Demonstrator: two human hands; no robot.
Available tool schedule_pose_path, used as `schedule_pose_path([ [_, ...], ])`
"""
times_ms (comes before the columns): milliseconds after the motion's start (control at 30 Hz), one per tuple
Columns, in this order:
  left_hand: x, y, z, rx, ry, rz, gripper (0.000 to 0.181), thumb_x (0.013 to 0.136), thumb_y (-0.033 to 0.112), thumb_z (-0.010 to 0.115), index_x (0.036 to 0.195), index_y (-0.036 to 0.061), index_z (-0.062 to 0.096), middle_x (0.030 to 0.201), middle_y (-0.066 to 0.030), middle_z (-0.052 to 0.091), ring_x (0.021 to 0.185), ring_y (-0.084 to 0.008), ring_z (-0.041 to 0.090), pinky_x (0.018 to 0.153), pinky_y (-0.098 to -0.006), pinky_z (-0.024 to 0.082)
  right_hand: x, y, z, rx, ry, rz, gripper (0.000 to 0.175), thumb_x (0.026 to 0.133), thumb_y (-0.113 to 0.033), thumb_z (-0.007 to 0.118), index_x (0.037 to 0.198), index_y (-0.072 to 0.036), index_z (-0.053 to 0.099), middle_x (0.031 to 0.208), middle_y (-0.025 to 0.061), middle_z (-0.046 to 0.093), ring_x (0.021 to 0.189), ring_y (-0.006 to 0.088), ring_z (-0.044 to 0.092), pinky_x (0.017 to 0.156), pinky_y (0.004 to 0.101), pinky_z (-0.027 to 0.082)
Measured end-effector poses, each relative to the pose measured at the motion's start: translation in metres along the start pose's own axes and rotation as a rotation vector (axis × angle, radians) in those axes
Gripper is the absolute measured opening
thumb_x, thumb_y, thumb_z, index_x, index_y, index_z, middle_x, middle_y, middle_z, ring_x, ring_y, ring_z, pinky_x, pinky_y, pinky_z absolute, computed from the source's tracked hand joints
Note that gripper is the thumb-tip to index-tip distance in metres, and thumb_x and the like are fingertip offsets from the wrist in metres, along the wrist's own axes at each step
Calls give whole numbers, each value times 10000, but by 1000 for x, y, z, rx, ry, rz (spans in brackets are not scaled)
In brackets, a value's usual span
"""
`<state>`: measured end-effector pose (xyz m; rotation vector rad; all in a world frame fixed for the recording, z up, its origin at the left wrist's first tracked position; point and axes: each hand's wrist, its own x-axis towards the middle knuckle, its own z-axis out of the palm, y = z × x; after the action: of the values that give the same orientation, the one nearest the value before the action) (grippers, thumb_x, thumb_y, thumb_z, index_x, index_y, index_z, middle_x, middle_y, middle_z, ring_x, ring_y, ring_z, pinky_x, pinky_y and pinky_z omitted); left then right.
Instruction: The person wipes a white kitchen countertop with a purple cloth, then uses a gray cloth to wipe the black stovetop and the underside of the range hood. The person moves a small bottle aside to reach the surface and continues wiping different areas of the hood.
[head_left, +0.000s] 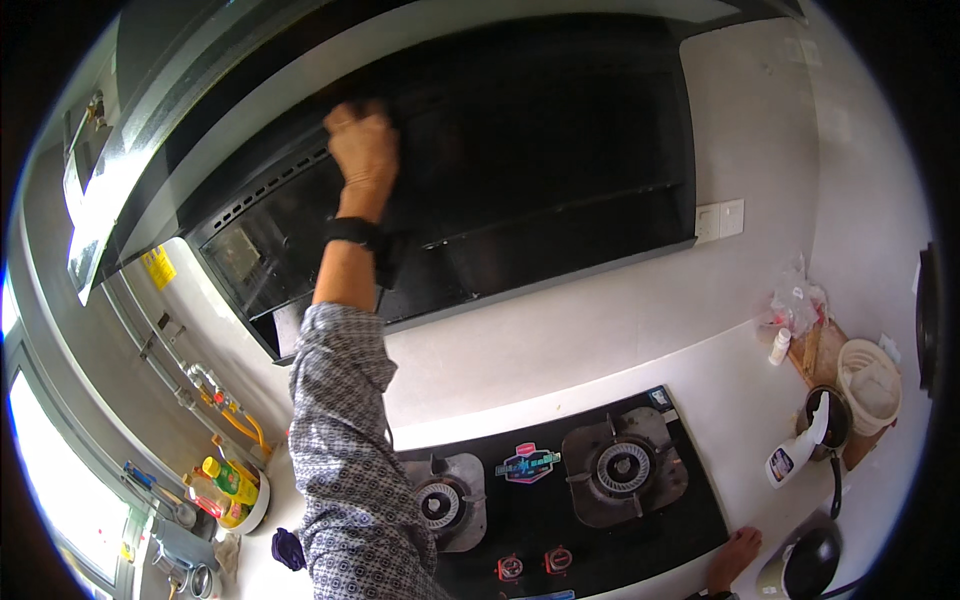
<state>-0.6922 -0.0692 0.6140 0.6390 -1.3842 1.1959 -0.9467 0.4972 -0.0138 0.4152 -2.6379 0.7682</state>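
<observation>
My left hand (364, 146), blurred and with a black band at the wrist, is raised against the black range hood (525, 150), near its row of slots. Its fingers are bent, and whether they hold something is hidden. Low on the right, my right hand (735, 559) rests on the white countertop (750, 420) beside the corner of the black glass gas hob (525, 525). Nothing shows in it, though its palm side is hidden. The hob has a left burner (437, 505) and a right burner (623, 466) below the hood.
At right are a white spray bottle (799, 450), a frying pan (827, 420), a plastic basket (870, 386) and a dark pot (810, 562). At left stand oil bottles (232, 484), a dark purple cloth (288, 549) and gas pipes (165, 375). A glossy panel (142, 180) juts out upper left.
</observation>
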Motion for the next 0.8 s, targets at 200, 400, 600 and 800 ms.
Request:
schedule_pose_path([
  [200, -14, -78, -2, 26, -30, -416, 262, 741, 108, 647, 982, 143, 744, 971, -164, 679, 916, -377, 628, 826, -456, 522, 0, -1, -2, 22, 24, -21, 98, 878, 15, 553, 920, -30, 478, 968, 163, 492, 960, 355, 494, 824, 463, 402],
  [400, 1, 8, 9, -135, -49, -128, 248, 704, 45, 632, 943, 53, 693, 1061, -216, 616, 979, -399, 586, 824, -483, 523, 0, -1, -2, -5, -59, 54, 94, 885, -16, 567, 937, -41, 492, 1017, 157, 506, 1006, 342, 499, 874, 456, 407],
  [600, 0, 19, -4, 1, -85, 96, 279, 759, 86, 639, 1034, 117, 682, 1081, -185, 554, 1039, -389, 536, 783, -438, 554, 2, 0, 0, -37, -38, 10, 105, 870, -6, 573, 920, -52, 493, 986, 152, 505, 991, 340, 503, 868, 451, 406],
  [800, -9, -50, -23, 83, -139, -294, 237, 750, 47, 680, 988, 47, 674, 1072, -220, 548, 1011, -394, 545, 739, -444, 564, 1, 0, -1, 8, -29, 27, 92, 863, 14, 558, 907, -37, 496, 960, 157, 506, 958, 351, 503, 832, 455, 404],
])
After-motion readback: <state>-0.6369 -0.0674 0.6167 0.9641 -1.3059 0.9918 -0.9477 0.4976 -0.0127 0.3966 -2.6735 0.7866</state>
